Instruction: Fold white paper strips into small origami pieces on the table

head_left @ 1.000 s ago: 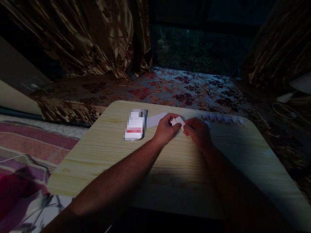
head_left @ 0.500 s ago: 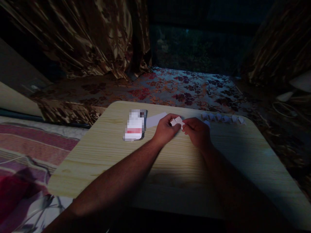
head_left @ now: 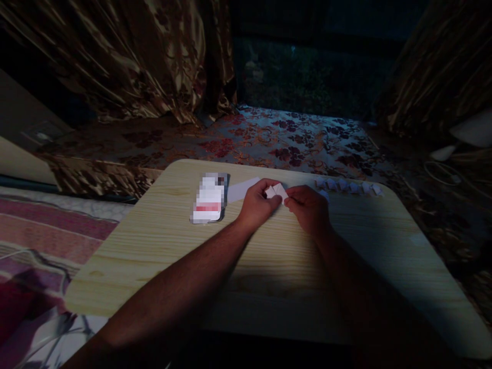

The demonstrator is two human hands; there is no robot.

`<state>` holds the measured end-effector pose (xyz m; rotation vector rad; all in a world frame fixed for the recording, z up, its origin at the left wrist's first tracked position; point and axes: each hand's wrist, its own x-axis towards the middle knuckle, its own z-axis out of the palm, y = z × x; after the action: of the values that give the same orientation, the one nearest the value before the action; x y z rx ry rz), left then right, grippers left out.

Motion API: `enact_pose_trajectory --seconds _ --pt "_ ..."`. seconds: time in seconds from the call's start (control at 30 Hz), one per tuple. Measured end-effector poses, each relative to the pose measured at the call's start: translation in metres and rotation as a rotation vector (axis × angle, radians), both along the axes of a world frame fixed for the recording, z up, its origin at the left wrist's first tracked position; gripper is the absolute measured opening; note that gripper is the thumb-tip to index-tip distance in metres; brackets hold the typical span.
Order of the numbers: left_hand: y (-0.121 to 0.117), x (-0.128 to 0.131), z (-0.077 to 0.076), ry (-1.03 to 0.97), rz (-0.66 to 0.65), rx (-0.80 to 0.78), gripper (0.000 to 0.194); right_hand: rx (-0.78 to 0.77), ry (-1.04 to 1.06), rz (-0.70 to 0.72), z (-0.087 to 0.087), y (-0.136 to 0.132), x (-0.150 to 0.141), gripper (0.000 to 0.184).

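Observation:
Between my two hands is a small piece of folded white paper [head_left: 277,191], with crease lines across its face. My left hand [head_left: 258,204] grips its left side, the thumb lying on top. My right hand [head_left: 309,207] pinches its right edge between thumb and fingertips. Left of my left hand, a flat strip of white paper [head_left: 242,189] lies on the table, partly covered by that hand. Several small folded paper pieces [head_left: 348,186] stand in a row beyond my right hand. One more white folded piece [head_left: 324,195] peeks out just behind that hand.
A phone [head_left: 209,199], its surface blurred out, lies left of the paper strip on the wooden table [head_left: 154,246]. Past the far edge is a ledge with flowered cloth [head_left: 284,130] and curtains [head_left: 165,61]. A striped bed cover [head_left: 49,230] is at the left.
The whole view has shifted slightly, so the table and phone sit a little further left. Both hands keep hold of the folded paper, whose creased face shows slightly more.

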<state>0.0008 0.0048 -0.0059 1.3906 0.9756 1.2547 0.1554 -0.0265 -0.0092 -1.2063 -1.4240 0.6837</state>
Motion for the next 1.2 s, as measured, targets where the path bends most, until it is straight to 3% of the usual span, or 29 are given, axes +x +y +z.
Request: enact_pose_trajectory --seconds 0.3,0.6,1.2 --pt "-0.0006 -0.0001 0.0011 -0.001 -0.021 0.022 0.035 0.035 -0.160 -0.028 0.0003 0.0003 0.0048 0.015" --pt "0.0000 -0.0012 -0.0002 0.019 -0.014 -0.003 0.023 0.022 -0.166 -0.006 0.0004 0.0006 0.0055 0.016" --pt "-0.0029 -0.0011 0.0031 0.064 -0.058 0.055 0.037 0.053 -0.204 0.055 0.0002 -0.0003 0.0068 0.020"
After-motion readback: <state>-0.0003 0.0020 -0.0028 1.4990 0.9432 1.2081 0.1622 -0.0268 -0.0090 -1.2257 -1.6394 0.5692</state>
